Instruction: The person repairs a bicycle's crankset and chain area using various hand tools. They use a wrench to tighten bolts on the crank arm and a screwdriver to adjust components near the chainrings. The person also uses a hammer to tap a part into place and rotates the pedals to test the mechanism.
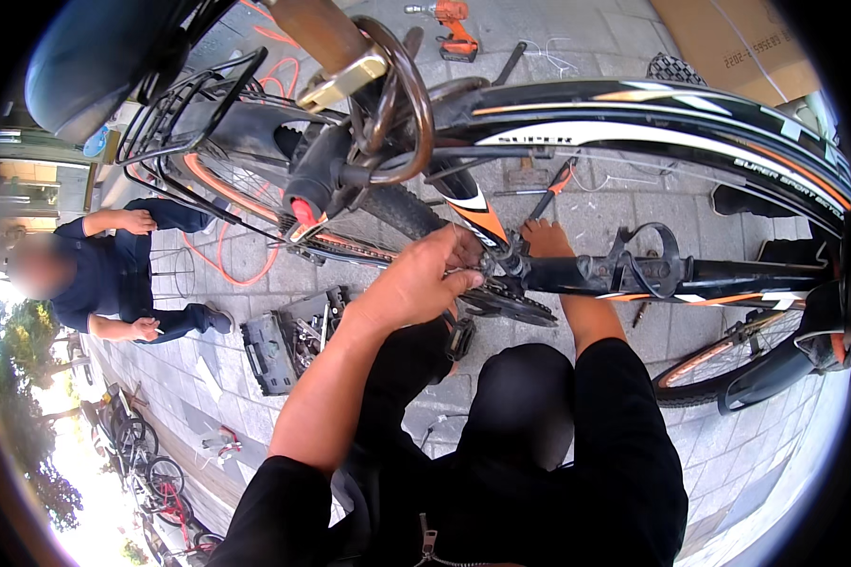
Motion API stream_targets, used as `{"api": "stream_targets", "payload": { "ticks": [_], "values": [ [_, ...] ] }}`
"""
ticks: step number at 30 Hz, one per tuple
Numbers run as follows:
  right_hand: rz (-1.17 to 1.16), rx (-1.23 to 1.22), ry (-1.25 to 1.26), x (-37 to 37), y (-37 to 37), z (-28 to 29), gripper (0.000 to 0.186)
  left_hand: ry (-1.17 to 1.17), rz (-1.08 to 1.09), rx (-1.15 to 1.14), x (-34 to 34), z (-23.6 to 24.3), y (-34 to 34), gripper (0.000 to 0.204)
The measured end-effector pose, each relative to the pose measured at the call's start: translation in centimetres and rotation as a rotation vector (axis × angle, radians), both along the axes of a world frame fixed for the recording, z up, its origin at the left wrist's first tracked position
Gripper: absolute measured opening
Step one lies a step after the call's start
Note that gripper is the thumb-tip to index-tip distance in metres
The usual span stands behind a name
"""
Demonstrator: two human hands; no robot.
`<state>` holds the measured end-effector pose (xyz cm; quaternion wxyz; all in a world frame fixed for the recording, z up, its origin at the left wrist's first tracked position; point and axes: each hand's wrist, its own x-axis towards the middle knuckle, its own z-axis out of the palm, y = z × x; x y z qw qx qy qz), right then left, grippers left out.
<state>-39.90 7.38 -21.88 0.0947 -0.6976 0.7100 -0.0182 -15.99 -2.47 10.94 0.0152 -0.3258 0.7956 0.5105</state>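
A black, white and orange bicycle (624, 139) stands close in front of me. My left hand (435, 272) is at the crank area, thumb and fingers pinched together; what lies between them is too small to make out. Below that hand is the dark chainring (520, 307), with a pedal (460, 338) beside it. My right hand (545, 238) reaches under the black frame tube (563, 274) to its far side. Its fingers are curled near the tube joint, and the tube hides part of the hand and whatever it may hold.
An open grey tool case (272, 357) lies on the paving left of my arm. Beyond the bicycle are an orange cordless power tool (457, 36), an orange-handled tool (550, 192) and a cardboard box (728, 42). An orange hose (265, 274) winds near a person (113, 260) at left.
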Motion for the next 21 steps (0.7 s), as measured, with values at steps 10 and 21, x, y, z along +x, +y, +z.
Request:
{"api": "stream_targets", "payload": {
  "ticks": [10, 21],
  "values": [
    [-0.046, 0.142, 0.127, -0.9, -2.2, 0.6, 0.04, 0.073, 0.003, -0.216, 1.4, -0.3, 0.4, 0.05],
    [0.062, -0.094, 0.297, -4.3, 3.6, -8.6, 0.018, 0.034, -0.127, -0.206, 1.1, -0.4, -0.3, 0.037]
  ]
}}
